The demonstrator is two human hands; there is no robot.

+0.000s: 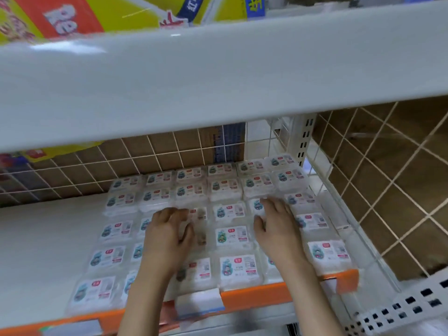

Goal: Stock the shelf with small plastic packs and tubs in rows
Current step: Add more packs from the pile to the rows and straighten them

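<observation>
Now I see my left hand (167, 229) lying on the packs (231, 235) in the middle of the shelf (48, 238). Its fingers are bent a little and spread over the tops of two or three packs; I cannot tell if they really grip one or only press down, because the picture is blurred there. My right hand (275, 223) is a bit further to the right and deeper in the shelf. It rests flat on the packs with relaxed fingers and holds nothing.

Between the two hands one column of packs stays uncovered, each with a white label showing a small green figure and a red mark. The packs are clear and flat, and they lie in straight rows from the front edge to the back, touching each other. They fill the right part of the shelf, while the left part is bare white board.

Along the front edge runs an orange price strip (254, 295) with a white tag (198, 303) clipped on it. Behind the packs stands a white wire grid (72, 170), and a similar grid closes the right side. Above everything the upper shelf board (218, 81) crosses the view, and on it I see yellow and red bags (72, 18), blurred.
</observation>
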